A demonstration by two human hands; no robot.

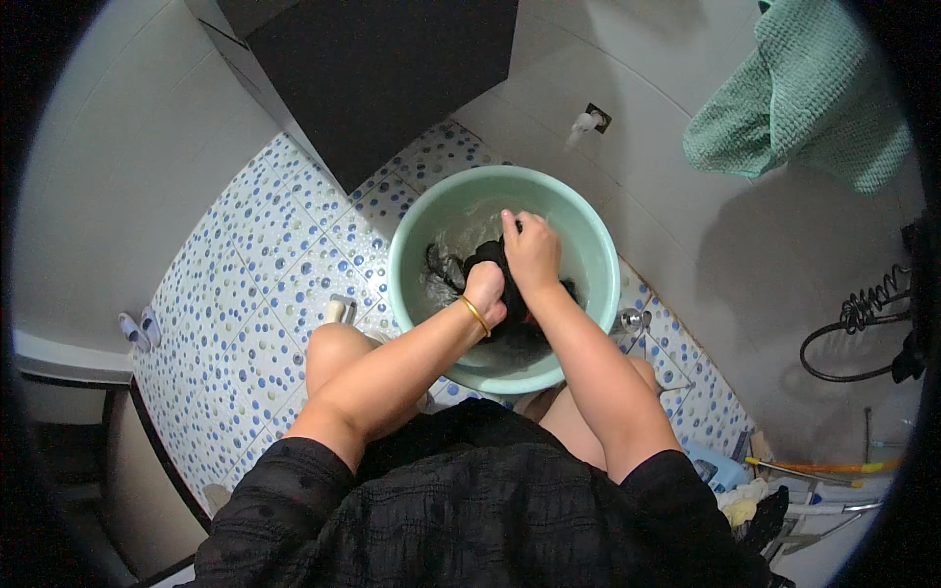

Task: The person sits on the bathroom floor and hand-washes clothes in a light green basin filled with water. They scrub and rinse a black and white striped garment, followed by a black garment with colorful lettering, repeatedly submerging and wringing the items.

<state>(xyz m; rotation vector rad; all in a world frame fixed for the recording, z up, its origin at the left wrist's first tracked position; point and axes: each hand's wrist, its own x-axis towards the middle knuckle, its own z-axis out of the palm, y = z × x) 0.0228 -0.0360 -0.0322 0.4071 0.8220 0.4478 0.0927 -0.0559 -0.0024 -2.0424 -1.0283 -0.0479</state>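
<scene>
A round pale green basin (606,265) with water in it stands on the floor between my knees. Black wet cloth (492,257) lies partly under the water, and its exact kind cannot be made out. My left hand (485,291), with a gold bangle at the wrist, is closed around a bunch of the cloth near the basin's middle. Just beyond it and to the right, my right hand (531,253) grips the same cloth, thumb up. Some of the cloth spreads into the water left of my hands; its lower part is hidden by my arms.
A dark cabinet (382,78) hangs beyond the basin. A green towel (784,108) hangs at upper right, above a coiled black hose (863,304). A metal fitting (632,320) sits right beside the basin. Slippers (139,330) lie far left on the dotted tile floor (255,265).
</scene>
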